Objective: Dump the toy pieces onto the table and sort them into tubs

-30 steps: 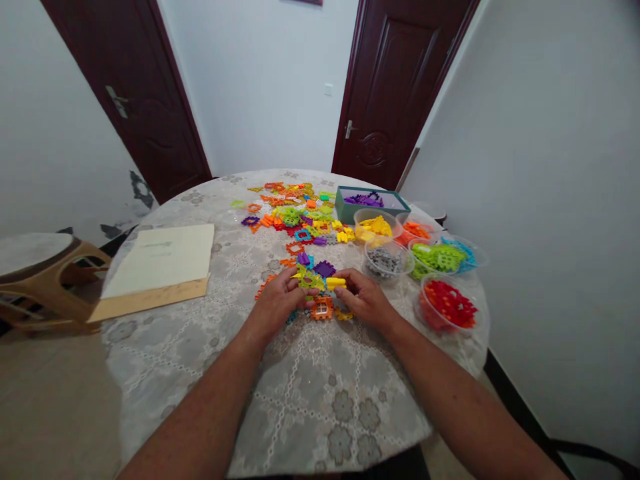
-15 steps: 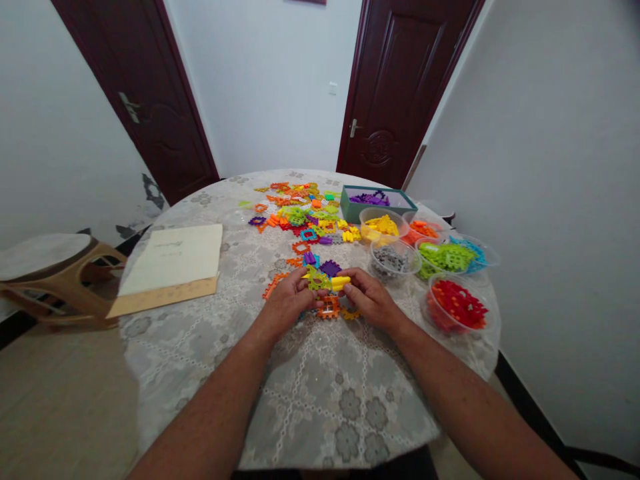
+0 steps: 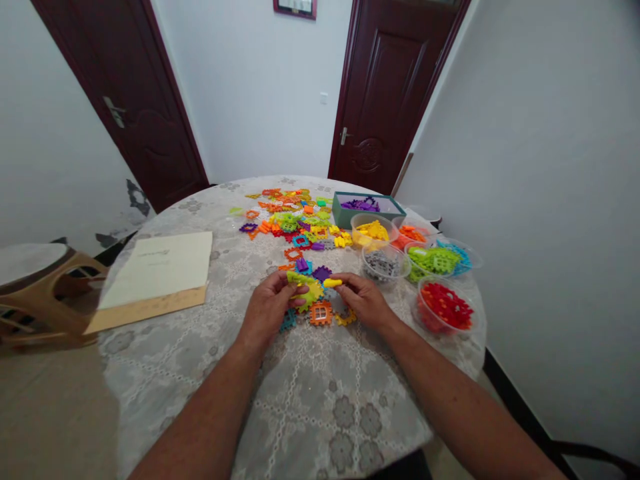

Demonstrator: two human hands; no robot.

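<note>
My left hand (image 3: 273, 303) is closed on a yellow-green toothed plastic building piece (image 3: 309, 291), held just above the table. My right hand (image 3: 364, 299) pinches a small yellow plastic piece (image 3: 333, 283) between thumb and fingers. A narrow gap separates the two pieces. Under and around my hands lie an orange window-like building piece (image 3: 321, 313), a yellow-orange toothed piece (image 3: 346, 318), a teal piece (image 3: 289, 321) and a dark purple toothed piece (image 3: 321, 273). A purple piece (image 3: 302, 265) sits just beyond them.
On the round cloth-covered table (image 3: 300, 413), loose colourful pieces (image 3: 287, 217) spread toward the back. To the right stand a green box (image 3: 345, 217) of purple pieces and several clear tubs, one with red pieces (image 3: 447, 307). Paper sheets (image 3: 160, 267) lie left, beside a stool (image 3: 47, 293).
The camera view has shifted slightly. My left hand has turned the yellow-green piece so that its broad toothed side shows more. The right hand keeps its yellow piece close by.
</note>
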